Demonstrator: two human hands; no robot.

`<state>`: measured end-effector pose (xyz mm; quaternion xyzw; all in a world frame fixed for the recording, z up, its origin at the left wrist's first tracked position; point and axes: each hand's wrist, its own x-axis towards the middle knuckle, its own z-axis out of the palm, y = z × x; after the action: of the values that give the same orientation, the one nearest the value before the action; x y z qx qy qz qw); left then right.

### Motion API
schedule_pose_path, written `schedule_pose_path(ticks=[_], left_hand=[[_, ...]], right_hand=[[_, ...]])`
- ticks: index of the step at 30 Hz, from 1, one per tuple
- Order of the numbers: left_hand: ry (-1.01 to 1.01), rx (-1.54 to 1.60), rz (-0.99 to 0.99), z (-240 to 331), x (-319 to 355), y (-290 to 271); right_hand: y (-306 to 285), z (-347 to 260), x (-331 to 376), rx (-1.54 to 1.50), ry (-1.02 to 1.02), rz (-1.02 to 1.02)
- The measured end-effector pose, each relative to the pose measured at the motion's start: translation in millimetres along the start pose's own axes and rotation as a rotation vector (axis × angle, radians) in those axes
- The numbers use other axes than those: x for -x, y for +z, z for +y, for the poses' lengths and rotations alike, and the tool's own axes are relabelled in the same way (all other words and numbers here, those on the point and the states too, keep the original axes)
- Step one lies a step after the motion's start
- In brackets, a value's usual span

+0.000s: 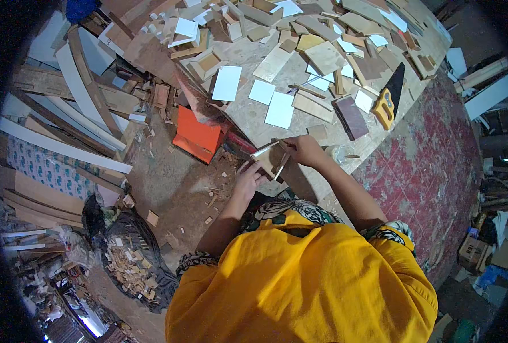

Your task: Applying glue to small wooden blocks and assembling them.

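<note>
Between my two hands, at the near corner of the worktable (248,123), is a small open wooden box (269,158) with pale, whitish edges. My left hand (250,178) grips its left side, fingers bent against the wall. At the far right corner of the box my right hand (304,151) closes, its fingertips pinching the edge there. Part of the box is covered by my fingers. White square panels (280,110) lie on the table just beyond. A handsaw (388,100) with a yellow handle rests farther right, near the table's edge.
Wood offcuts and small box pieces (325,57) crowd the table's far part. An orange folded sheet (198,134) lies left of the corner. Long boards (65,143) lean at the left. A black sack (131,257) of wood scraps sits on the floor at lower left.
</note>
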<state>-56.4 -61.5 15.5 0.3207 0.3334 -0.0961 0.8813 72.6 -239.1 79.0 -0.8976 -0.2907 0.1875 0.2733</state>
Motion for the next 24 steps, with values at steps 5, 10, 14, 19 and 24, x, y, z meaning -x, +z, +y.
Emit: schedule_pose_path(ticks=[5,10,14,19,24], left_hand=[[-0.013,-0.079,-0.062,-4,-6,-9],[0.002,-0.064,-0.009,-3,-5,-5],[-0.044,-0.107,0.035,5,-3,4],[-0.102,-0.018,-0.044,8,-5,0],[-0.116,-0.04,-0.06,11,-3,3]], right_hand=[[-1,-1,0,-0.006,-0.031,-0.012],[0,2,0,-0.031,-0.048,-0.008],[5,9,-2,-0.097,0.004,-0.001],[-3,4,-4,-0.22,0.157,-0.095],[4,14,-5,-0.278,0.165,-0.082]])
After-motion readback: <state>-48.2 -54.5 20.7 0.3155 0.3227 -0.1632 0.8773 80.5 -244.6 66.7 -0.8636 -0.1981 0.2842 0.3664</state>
